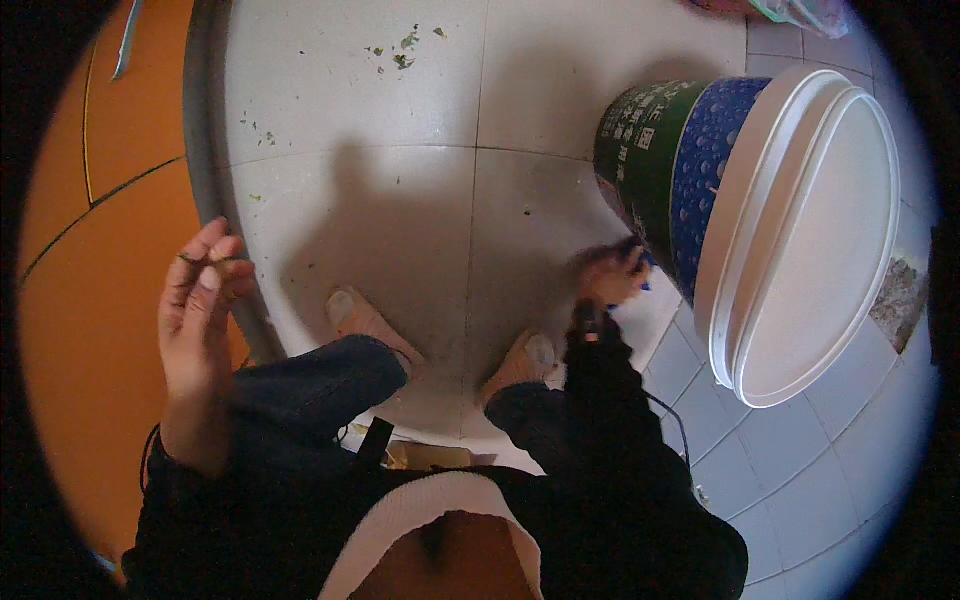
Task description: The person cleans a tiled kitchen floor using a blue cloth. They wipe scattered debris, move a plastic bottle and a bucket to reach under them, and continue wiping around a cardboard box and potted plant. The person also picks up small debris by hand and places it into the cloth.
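My left hand (199, 300) is raised beside the orange cabinet front, its thumb bent in against the curled fingers. A small green shred (184, 257) shows at one finger; whether more is pinched between the tips cannot be made out. Low by the base of a large plastic bucket (652, 150), my right hand (609, 276) is blurred, its fingers curled around something blue (646, 262) that is mostly hidden. The bucket has a green and blue printed side with writing and a white lid (821, 255) on top.
Green leaf scraps (403, 58) and smaller bits (266, 137) lie scattered on the pale tiled floor (420, 187). Orange cabinet doors (112, 285) line the left. Smaller grey tiles (780, 465) run along the right. A plastic bag (810, 15) is at the top right. Both bare feet (367, 322) stand below me.
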Demonstrator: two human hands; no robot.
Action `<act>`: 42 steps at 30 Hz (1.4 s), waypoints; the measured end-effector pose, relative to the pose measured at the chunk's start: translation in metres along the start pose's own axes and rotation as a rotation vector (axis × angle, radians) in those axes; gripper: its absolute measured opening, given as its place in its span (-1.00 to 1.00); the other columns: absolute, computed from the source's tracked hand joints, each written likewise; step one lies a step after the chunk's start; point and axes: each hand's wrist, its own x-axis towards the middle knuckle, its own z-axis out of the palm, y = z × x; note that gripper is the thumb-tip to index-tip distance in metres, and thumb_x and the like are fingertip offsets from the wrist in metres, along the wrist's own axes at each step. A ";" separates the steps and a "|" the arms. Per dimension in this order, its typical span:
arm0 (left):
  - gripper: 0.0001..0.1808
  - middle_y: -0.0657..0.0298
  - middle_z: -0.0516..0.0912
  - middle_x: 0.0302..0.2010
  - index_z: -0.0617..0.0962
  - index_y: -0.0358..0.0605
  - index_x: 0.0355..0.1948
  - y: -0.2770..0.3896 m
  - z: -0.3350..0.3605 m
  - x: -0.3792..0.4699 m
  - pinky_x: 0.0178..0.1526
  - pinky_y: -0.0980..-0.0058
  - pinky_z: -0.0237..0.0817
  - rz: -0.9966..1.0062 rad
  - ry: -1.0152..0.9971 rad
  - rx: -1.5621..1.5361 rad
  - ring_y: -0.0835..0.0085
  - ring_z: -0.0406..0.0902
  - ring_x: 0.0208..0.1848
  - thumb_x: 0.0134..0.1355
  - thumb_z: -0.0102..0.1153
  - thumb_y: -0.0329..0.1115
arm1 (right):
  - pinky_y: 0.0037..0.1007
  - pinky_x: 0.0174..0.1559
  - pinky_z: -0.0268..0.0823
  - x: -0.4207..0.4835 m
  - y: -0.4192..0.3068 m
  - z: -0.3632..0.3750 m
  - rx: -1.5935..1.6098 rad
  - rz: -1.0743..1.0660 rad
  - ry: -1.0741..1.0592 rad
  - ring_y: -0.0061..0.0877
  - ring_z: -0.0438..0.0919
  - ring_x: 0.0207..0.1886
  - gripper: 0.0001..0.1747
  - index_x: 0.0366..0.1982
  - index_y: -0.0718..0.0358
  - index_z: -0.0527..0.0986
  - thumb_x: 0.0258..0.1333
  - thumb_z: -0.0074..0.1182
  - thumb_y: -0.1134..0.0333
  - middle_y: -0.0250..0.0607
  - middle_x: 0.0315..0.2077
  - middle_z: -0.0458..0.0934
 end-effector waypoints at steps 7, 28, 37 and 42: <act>-0.48 0.15 0.53 0.12 0.34 -0.29 0.27 0.022 -0.009 -0.007 0.13 0.46 0.32 0.114 0.023 -0.069 0.45 0.52 0.03 0.39 -0.01 -0.21 | -0.01 -0.04 0.34 -0.017 -0.175 -0.070 -0.070 0.253 -0.472 0.00 0.32 0.07 -0.41 0.23 0.02 0.36 0.11 0.02 0.16 -0.16 0.32 0.08; -0.47 0.19 0.53 0.11 0.35 -0.26 0.26 0.016 -0.074 -0.049 0.14 0.42 0.31 0.120 0.211 -0.200 0.46 0.51 0.02 0.37 0.02 -0.18 | 0.00 0.02 0.32 0.125 -0.286 -0.022 0.208 -0.311 -0.086 0.05 0.35 0.09 -0.46 0.17 0.12 0.40 0.13 0.01 0.17 0.06 0.21 0.25; -0.43 0.17 0.53 0.11 0.35 -0.27 0.26 0.029 -0.087 -0.057 0.14 0.39 0.29 0.175 0.303 -0.241 0.43 0.51 0.03 0.35 0.02 -0.11 | -0.10 0.04 0.32 0.026 -0.355 -0.035 0.591 -0.737 -0.308 -0.07 0.36 0.09 -0.52 0.13 0.14 0.47 0.12 0.06 0.31 -0.02 0.14 0.33; -0.40 0.14 0.54 0.08 0.39 -0.28 0.24 0.058 -0.101 -0.060 0.11 0.42 0.28 0.179 0.212 -0.324 0.38 0.51 0.04 0.34 -0.02 -0.03 | -0.18 0.12 0.30 0.026 -0.352 -0.092 1.106 -0.464 -0.517 -0.13 0.42 0.08 -0.57 0.13 0.33 0.41 0.29 -0.11 0.31 -0.01 0.05 0.43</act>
